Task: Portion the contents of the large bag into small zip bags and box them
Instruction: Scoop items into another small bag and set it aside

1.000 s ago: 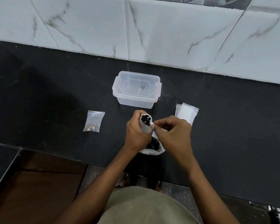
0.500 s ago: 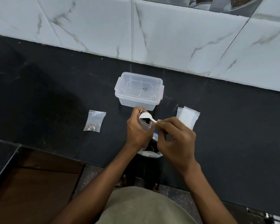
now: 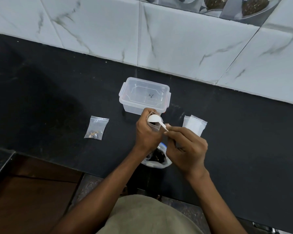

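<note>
We hold a small zip bag (image 3: pixel 154 126) upright in our left hand (image 3: pixel 146 132), fingers wrapped round its body, just in front of the clear plastic box (image 3: pixel 144 97). Our right hand (image 3: pixel 186 147) pinches the handle of a white spoon (image 3: pixel 155 119) between thumb and fingertips, and the bowl of the spoon sits turned over right at the bag's mouth. The large bag (image 3: pixel 156 157) with its dark contents stands open on the tabletop (image 3: pixel 49 98) beneath our wrists, close to the front edge.

The main risk, as we judge it, is spillage at the mouth. The opening of the small bag looks barely wider than the spoon's bowl, so pieces could catch on the lip and drop onto the tabletop or back toward the large bag. If our left hand squeezes too hard, the mouth could collapse and block the pour; if it loosens, the thin film could slip or fold over.

The large bag is another worry: it stands unsupported under our forearms, and a nudge from either wrist could tip it off the edge.

A filled bag (image 3: pixel 96 127) lies well off to the left and a stack of empty bags (image 3: pixel 194 124) just right of our hands. The box appears to have its lid on, so it will need opening before boxing.
</note>
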A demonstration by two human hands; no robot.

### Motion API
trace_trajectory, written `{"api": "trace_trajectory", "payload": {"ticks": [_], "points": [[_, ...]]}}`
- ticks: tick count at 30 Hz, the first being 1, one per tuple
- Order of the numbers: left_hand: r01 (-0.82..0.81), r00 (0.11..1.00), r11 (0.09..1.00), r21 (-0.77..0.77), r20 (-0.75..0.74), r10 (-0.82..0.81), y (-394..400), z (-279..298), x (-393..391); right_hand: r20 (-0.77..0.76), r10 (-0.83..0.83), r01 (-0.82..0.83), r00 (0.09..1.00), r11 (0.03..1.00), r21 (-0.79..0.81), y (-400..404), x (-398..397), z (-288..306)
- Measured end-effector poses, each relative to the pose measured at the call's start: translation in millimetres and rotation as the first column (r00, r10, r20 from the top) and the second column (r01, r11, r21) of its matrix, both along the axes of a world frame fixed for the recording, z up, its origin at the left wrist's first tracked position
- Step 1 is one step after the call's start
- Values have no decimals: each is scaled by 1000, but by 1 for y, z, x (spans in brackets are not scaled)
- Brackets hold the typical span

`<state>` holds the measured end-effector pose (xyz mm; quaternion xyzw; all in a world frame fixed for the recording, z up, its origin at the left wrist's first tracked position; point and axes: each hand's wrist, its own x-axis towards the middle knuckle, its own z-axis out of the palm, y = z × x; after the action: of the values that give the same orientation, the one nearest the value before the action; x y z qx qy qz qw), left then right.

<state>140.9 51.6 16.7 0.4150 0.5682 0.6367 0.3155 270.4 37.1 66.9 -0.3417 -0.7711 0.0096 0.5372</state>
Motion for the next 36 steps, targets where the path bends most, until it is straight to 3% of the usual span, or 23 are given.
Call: {"api": "trace_trajectory", "payload": {"ticks": [2,4,7,10,12,14,17,19,22,26,29,32,36], "points": [[21,999,1000,1,-24,-21,1,0,0,-83,-12,2,997,993,-119,-2,0,3],[20,998,1000,-18,-58,-21,1,0,-1,-274,-102,-17,956,916,-401,-4,-1,12],[21,997,998,-57,-73,-25,-1,1,-3,-503,-336,-222,796,612,-759,-1,0,23],[-2,994,991,-137,-105,-12,-7,-2,-11,-562,-471,-395,680,411,-822,1,9,24],[-53,993,971,-232,-116,26,-13,-4,-19,-513,-492,-385,704,343,-857,-2,17,17],[-113,987,935,-337,-149,66,-21,-7,-28,-366,-424,-229,829,339,-912,-9,27,2],[-171,969,830,-531,-244,43,-33,-18,-41,-12,-209,96,978,497,-862,-25,36,-24],[-176,956,736,-654,-291,-30,-39,-24,-46,172,-92,191,981,633,-750,-33,37,-40],[-142,956,618,-774,-270,-118,-45,-24,-44,332,-31,252,943,719,-647,-36,35,-58],[-37,984,475,-879,-115,-138,-51,-24,-36,429,-26,329,903,685,-651,-36,27,-70],[203,976,433,-878,216,-19,-53,-20,-29,444,-18,345,896,659,-668,-35,24,-70],[331,922,443,-833,386,37,-52,-18,-21,452,3,359,892,602,-713,-33,20,-64],[341,865,537,-772,481,141,-46,-18,-11,424,5,372,906,473,-799,-31,17,-54]]}}
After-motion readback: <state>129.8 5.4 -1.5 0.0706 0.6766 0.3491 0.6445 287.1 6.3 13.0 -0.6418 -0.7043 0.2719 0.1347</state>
